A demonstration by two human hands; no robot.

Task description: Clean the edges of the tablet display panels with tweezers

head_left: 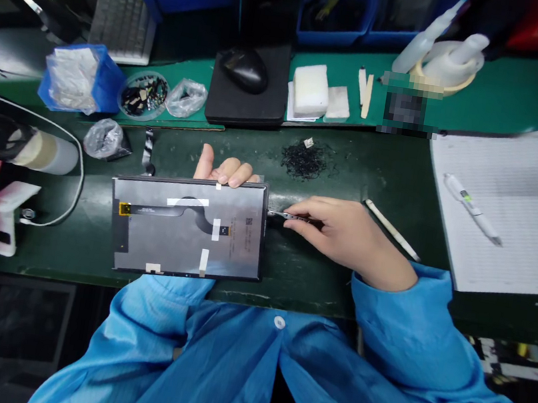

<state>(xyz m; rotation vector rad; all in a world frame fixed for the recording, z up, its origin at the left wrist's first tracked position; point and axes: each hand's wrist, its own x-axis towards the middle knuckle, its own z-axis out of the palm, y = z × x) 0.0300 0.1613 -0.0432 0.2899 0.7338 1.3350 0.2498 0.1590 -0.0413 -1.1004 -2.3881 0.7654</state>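
Note:
A tablet-sized display panel (182, 242) lies across my left hand (228, 170), its grey back facing up. My left fingertips curl over the far edge, while the thumb points away; the palm is hidden underneath. White tape strips and a dark flex cable (161, 212) with a gold end are on the panel's back. My right hand (330, 227) pinches metal tweezers (291, 217), whose tips reach the panel's right edge. What the tips grip there, if anything, is too small to make out. Beyond both hands sits a pile of thin black scraps (304, 159).
A pale stick (391, 229) and a lined notebook (527, 199) with a pen (473, 208) lie to the right. Along the back are a mouse (244, 68), white pads (310, 90), a dish of small parts (144, 96) and a blue bin (108, 80). A white cable (80, 183) curves at left.

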